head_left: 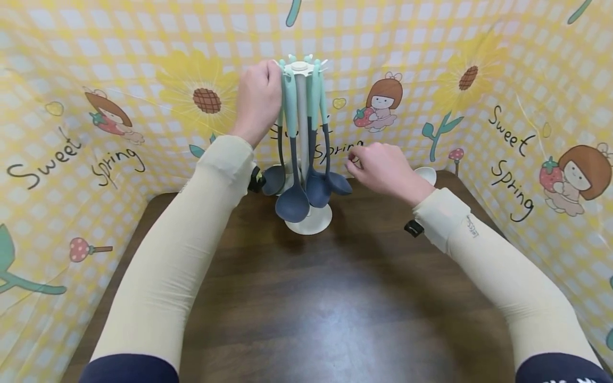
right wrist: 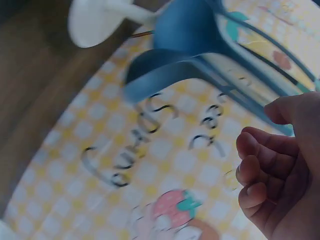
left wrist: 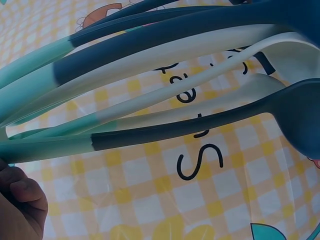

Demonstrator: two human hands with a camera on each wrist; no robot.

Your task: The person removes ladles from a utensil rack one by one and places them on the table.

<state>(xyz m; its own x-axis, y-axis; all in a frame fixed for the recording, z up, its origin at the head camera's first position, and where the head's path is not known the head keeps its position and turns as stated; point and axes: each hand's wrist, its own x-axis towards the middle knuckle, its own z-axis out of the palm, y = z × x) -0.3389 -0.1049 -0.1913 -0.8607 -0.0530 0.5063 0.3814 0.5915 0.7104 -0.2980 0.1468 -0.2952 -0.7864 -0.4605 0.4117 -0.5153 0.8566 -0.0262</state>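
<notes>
A white utensil stand (head_left: 313,226) holds several hanging utensils with mint handles and dark blue or white lower parts. My left hand (head_left: 261,98) is up at the stand's top left, its curled fingers pinching the mint handle end of a dark blue ladle (left wrist: 300,117). That ladle hangs at the left of the stand, and the fingertips are partly hidden in the head view. To the right of the stand is my right hand (head_left: 383,167), fingers loosely bent around nothing. In the right wrist view, its fingers (right wrist: 250,170) are beside the blue utensil shafts.
A white rounded object (head_left: 426,174) lies behind the right wrist, partly hidden by it. The dark wooden table (head_left: 311,298) runs back to a yellow checked cloth (head_left: 201,32) that encloses it at the back and both sides.
</notes>
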